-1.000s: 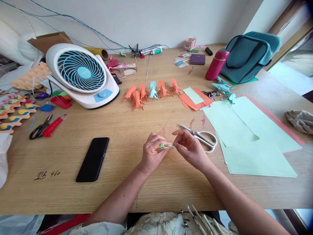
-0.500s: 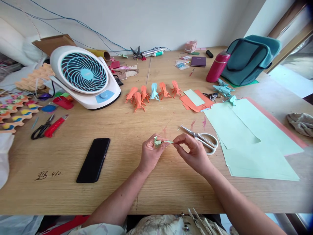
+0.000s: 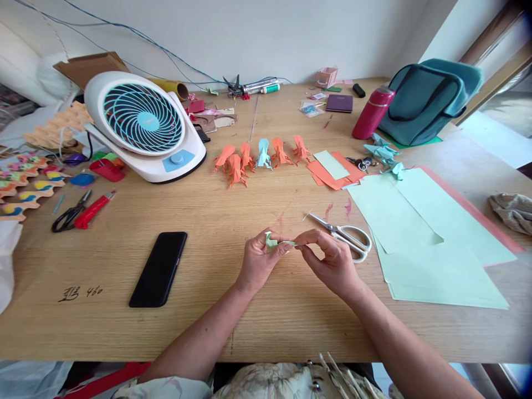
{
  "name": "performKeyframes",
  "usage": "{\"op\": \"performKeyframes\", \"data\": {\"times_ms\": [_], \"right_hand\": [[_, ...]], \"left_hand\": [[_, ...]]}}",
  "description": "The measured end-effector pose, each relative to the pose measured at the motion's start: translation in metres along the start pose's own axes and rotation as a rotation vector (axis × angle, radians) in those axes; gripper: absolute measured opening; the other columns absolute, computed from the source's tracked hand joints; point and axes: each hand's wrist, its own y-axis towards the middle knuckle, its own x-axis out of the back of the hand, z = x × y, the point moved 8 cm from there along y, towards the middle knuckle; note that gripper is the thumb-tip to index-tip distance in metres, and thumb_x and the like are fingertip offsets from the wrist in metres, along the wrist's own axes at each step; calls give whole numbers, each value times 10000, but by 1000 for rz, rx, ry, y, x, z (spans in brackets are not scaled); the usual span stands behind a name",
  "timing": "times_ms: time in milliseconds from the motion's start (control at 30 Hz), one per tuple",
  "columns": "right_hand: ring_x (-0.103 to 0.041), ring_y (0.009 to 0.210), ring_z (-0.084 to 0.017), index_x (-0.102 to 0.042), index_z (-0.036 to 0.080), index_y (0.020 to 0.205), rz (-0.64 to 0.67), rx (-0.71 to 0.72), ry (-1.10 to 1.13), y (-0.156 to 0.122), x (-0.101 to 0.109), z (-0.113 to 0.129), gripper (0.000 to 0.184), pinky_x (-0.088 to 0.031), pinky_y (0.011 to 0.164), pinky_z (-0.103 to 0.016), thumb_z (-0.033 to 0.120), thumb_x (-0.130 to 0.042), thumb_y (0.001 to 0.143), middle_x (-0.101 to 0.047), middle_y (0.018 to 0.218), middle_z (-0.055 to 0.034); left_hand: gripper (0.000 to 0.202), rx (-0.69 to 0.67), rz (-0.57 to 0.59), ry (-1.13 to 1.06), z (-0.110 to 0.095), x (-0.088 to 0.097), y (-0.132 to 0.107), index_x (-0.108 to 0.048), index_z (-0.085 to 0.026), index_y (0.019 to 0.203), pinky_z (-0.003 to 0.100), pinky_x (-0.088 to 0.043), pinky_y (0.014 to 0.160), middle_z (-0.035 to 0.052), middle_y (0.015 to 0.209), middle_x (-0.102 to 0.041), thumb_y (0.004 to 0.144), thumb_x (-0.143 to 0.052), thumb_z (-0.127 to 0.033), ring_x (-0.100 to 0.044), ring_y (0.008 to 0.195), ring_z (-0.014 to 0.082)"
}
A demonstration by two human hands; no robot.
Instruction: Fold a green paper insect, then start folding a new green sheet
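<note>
Over the middle of the wooden table, my left hand and my right hand both pinch a small folded piece of pale green paper. The left fingers curl round its body. The right thumb and forefinger grip a thin point sticking out to the right. White-handled scissors lie just beyond my right hand.
Large pale green sheets cover the right side, over orange paper. A row of folded orange and blue paper figures stands mid-table. A black phone lies left of my hands. A white fan, black scissors, a red cutter, a red bottle and a teal bag sit further off.
The folded paper has turned in my left hand, its body now sticking up more. My right fingers have shifted along its thin point. Both hands stay in the same place.
</note>
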Motion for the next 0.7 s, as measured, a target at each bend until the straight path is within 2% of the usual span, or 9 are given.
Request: {"op": "performKeyframes", "data": {"times_ms": [367, 533, 700], "right_hand": [[-660, 822, -168, -653, 216, 944, -33, 114, -21, 0, 4, 9, 243, -553, 718, -326, -8, -578, 890, -651, 898, -50], [-645, 810, -177, -635, 220, 930, -56, 101, -60, 1, 6, 9, 210, -545, 709, -344, 17, -604, 886, -652, 883, -48], [-643, 789, -173, -643, 223, 916, -63, 76, -54, 1, 6, 7, 195, -541, 692, -340, 32, -612, 889, -653, 875, -44]], "left_hand": [[237, 44, 26, -24, -1, -4, 0, -772, -181, 739, 246, -427, 658, 3, 710, -637, 719, -844, -407, -550, 684, 123], [181, 14, 25, -6, -4, -4, -1, -758, -189, 725, 245, -416, 661, -10, 701, -622, 730, -843, -348, -538, 682, 117], [131, -61, 24, 115, -11, -4, -2, -736, -192, 749, 261, -430, 684, -3, 718, -609, 788, -791, -305, -552, 705, 131]]}}
